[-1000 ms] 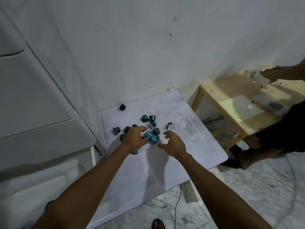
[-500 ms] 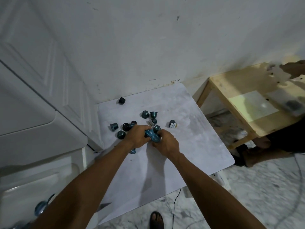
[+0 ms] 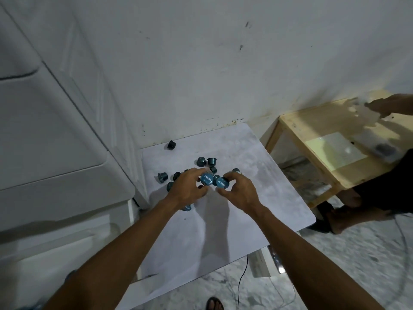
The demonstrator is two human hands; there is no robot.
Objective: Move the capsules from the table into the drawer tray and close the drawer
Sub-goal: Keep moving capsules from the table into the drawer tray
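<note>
Mid-pick, at centre of table [image 3: 268, 175].
Pinches blue-lidded capsule [image 3: 206, 179] in left hand [image 3: 190, 191], second capsule [image 3: 222, 182] in right hand [image 3: 242, 194]; leaves loose capsules [image 3: 201, 161] toward table's far-left corner. Likely light, rigid, slick: take by side walls, gently.

Both arms reach over the table [image 3: 245, 153]. The left hand [image 3: 187, 189] pinches a capsule [image 3: 206, 179]. The right hand [image 3: 242, 189] pinches a second capsule [image 3: 222, 182].

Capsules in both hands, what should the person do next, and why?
Probably lift both and carry them to the drawer, which is not plainly in view. The left hand pinches one capsule, the right hand another capsule, lids facing up. Both hands look full, and more capsules wait on the table.
</note>
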